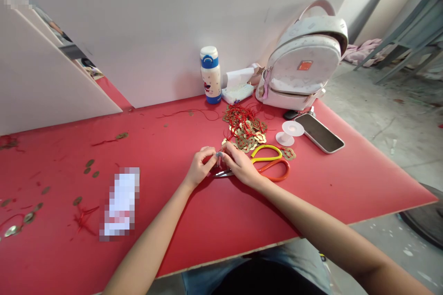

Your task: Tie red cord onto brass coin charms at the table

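My left hand point(201, 165) and my right hand point(238, 162) meet above the table, thumbs and fingertips pinched close together. Between them is a short bit of red string point(218, 151), mostly hidden by the fingers. Scissors with one yellow and one orange handle point(274, 164) lie under my right hand, blades pointing left. Just beyond my hands is a heap of brass-coloured coins point(247, 134) tangled with red strings point(242, 114).
On the red table point(180, 230) stand a white-blue bottle point(210, 76), a tissue pack point(238, 93) and a white backpack point(304, 64). A phone point(320, 132) and a clear plastic spool point(290, 132) lie right. Loose coins point(90, 163) and a blurred-out item point(121, 203) lie left.
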A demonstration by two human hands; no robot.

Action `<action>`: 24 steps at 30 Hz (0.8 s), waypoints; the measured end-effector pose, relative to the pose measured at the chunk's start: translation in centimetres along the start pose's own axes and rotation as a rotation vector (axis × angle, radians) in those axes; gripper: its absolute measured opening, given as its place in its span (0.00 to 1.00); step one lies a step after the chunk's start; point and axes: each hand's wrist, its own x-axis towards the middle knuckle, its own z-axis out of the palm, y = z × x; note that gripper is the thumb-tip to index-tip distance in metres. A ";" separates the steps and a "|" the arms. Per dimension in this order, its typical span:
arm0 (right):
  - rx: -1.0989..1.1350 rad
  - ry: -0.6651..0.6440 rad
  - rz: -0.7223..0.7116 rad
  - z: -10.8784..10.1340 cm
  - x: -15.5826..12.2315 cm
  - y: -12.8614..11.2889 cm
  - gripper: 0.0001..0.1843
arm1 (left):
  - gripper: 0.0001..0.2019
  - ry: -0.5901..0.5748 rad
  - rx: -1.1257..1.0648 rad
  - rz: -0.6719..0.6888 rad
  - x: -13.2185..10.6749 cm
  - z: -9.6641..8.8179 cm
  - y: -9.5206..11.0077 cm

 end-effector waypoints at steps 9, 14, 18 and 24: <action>0.313 -0.059 -0.066 -0.3 0.4 0.3 0.21 | 0.21 -0.026 -0.363 -0.166 -0.4 0.8 -0.2; 0.567 -0.118 0.016 -0.4 0.4 0.3 0.24 | 0.20 0.018 -0.530 -0.272 -0.6 2.0 -0.3; 0.663 -0.127 0.053 -0.3 0.2 0.6 0.22 | 0.20 0.047 -0.538 -0.295 -0.5 2.2 0.0; 0.737 -0.042 0.116 0.0 0.4 0.6 0.22 | 0.22 0.009 -0.583 -0.259 -0.4 1.9 -0.2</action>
